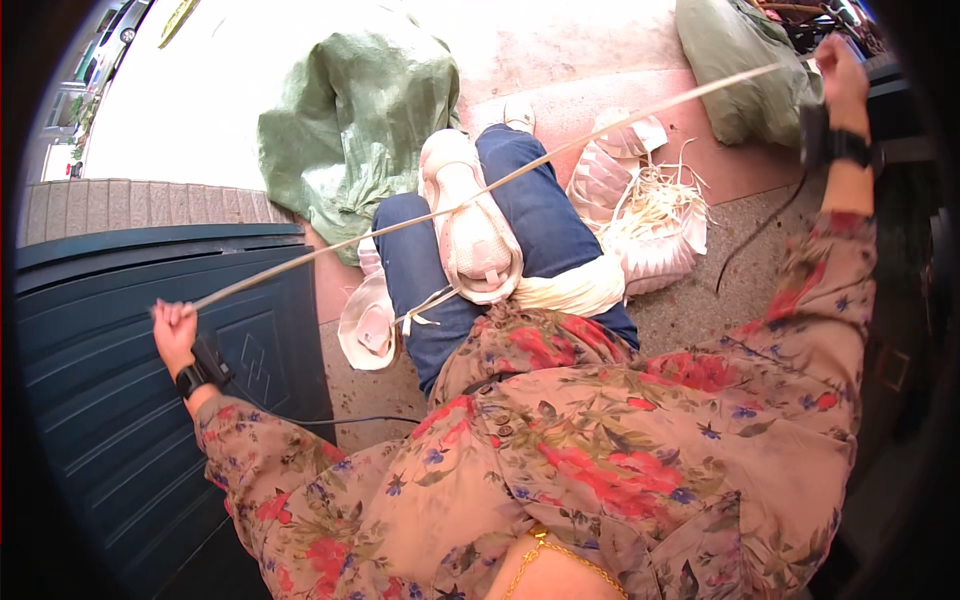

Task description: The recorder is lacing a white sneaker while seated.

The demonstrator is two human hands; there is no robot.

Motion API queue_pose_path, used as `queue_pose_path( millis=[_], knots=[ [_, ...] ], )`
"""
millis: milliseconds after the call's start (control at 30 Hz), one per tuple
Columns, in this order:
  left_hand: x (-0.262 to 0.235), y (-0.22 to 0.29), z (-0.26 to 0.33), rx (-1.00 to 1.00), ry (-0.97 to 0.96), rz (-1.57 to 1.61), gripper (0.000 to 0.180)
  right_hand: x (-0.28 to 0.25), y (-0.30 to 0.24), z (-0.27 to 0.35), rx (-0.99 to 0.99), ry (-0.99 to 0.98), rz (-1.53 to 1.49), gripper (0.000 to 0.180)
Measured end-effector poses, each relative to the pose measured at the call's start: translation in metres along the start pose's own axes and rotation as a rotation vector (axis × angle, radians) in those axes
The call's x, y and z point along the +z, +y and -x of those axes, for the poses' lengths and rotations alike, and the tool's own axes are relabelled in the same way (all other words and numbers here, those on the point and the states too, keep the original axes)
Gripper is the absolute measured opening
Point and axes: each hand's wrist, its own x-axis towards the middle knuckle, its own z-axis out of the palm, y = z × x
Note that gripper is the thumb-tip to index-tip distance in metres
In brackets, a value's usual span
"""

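Observation:
A long, thin, pale shoelace (300,262) stretches taut and slanting across the view, between my two widely spread hands. My left hand (176,333), at the far left before the dark blue door, is closed on one end. Raised at the upper right, my right hand (841,70) grips the other end. Beneath the lace, a pale pink shoe (478,232) lies lengthwise on my lap between my jeans-clad thighs. A hank of cream laces (575,290) rests across my right thigh. Another pale shoe part (368,322), with a loose lace beside it, sits by my left thigh.
Pink shoe uppers (665,250) and a tangle of cream laces (655,205) lie on the floor to the right. Green sacks stand ahead (350,120) and at upper right (745,75). The blue panelled door (170,370) borders the left; dark cables hang from both wrist bands.

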Motion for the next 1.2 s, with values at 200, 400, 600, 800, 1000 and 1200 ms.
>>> queue_pose_path(
  millis=[200,400,600,800,1000,1200],
  knots=[
    [0.034,-0.100,0.031,-0.107,0.190,-0.197,0.014,0.130,0.128,0.215,0.211,-0.615,0.567,0.013],
    [0.156,-0.276,0.085,-0.525,-0.341,-0.551,0.023,0.229,0.197,0.372,-0.174,-1.106,0.720,0.013],
    [0.175,-0.325,0.094,0.117,-0.701,-1.118,0.022,0.257,0.201,0.381,-0.341,-1.014,0.935,0.013],
    [0.187,-0.306,0.110,-0.168,-0.464,-1.157,0.020,0.272,0.198,0.371,-0.358,-1.070,1.038,0.014],
    [0.165,-0.339,0.111,0.157,-0.482,-1.330,0.024,0.278,0.195,0.381,-0.842,-1.267,1.182,0.012],
    [0.170,-0.336,0.115,0.372,-0.549,-1.490,0.018,0.278,0.191,0.387,-0.927,-1.386,1.088,0.008]
  ],
)
